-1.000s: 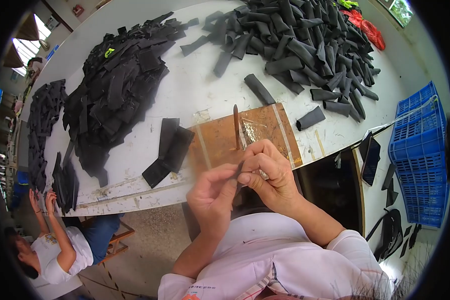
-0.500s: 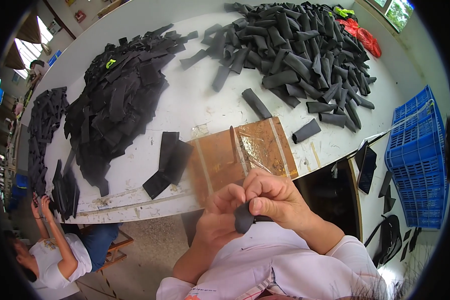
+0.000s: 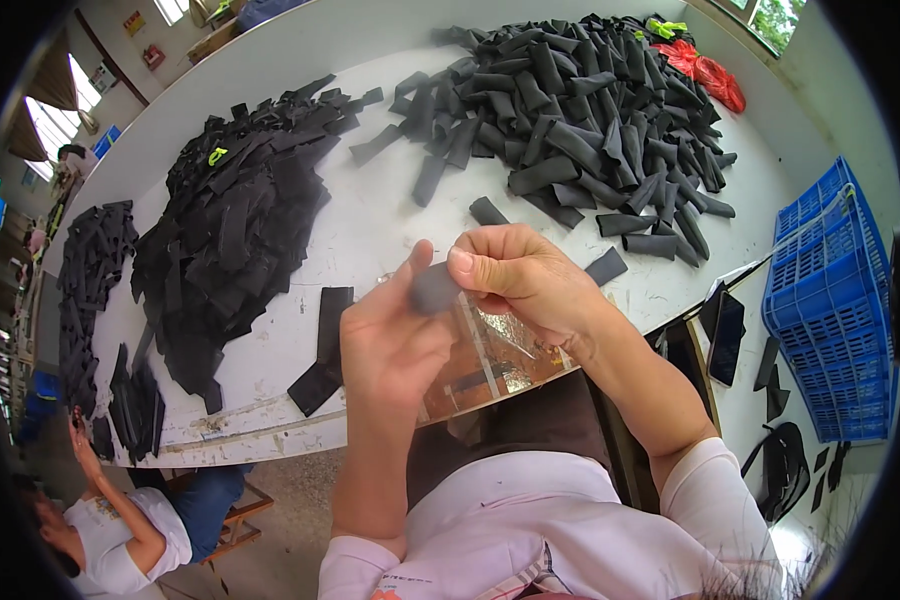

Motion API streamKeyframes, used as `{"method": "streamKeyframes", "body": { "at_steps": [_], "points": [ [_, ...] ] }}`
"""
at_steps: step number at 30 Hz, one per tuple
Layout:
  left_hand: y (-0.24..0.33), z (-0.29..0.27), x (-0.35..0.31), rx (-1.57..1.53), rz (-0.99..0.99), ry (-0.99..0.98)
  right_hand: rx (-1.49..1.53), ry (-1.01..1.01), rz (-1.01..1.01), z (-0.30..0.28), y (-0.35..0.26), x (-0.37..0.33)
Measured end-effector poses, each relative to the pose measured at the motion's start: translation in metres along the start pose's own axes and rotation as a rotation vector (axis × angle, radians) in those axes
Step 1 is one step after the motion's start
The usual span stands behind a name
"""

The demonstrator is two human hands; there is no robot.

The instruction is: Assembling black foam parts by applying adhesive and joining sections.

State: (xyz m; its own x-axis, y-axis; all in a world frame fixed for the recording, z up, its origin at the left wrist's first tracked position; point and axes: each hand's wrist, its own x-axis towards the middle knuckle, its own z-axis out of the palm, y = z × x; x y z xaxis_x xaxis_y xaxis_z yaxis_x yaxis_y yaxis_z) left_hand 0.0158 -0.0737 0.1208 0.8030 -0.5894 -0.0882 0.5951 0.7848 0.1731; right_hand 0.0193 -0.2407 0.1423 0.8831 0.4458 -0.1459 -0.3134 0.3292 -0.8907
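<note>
My right hand pinches a small black fabric piece between thumb and fingers, above the table's near edge. The piece shows a rounded, curved end and is slightly blurred. Beside it my left hand is held up with the palm showing and a finger stretched upward; its other fingers are partly hidden. The piece lies against or just in front of that hand; contact is unclear. Beneath both hands is a brown board with clear tape on it. Flat black strips lie left of my left hand.
A heap of flat black pieces covers the table's left; a heap of black tubes lies far right, near a red plastic bag. Blue crates and a dark phone-like slab are at right. Another person sits at lower left.
Both hands have moved up and away from my body, now over the board. The left hand has opened out from the pinch, while the right still holds the black piece.
</note>
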Motion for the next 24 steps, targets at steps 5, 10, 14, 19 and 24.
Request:
{"method": "streamKeyframes", "body": {
  "at_steps": [5,10,14,19,24],
  "points": [
    [-0.001,-0.016,0.005,-0.027,0.008,0.179,0.234,-0.057,-0.004,-0.013,0.033,0.012],
    [0.012,0.002,0.012,-0.421,-0.062,0.172,0.05,-0.007,0.014,-0.004,0.008,0.02],
    [0.004,0.008,0.014,-0.743,0.034,0.229,0.145,-0.029,0.082,-0.008,0.017,0.025],
    [-0.008,-0.017,0.001,-0.471,0.045,0.237,0.19,-0.075,0.07,-0.016,0.03,0.015],
    [-0.025,-0.018,-0.012,-0.182,0.07,0.188,0.123,-0.104,0.098,-0.021,0.023,0.02]
  ]
}}
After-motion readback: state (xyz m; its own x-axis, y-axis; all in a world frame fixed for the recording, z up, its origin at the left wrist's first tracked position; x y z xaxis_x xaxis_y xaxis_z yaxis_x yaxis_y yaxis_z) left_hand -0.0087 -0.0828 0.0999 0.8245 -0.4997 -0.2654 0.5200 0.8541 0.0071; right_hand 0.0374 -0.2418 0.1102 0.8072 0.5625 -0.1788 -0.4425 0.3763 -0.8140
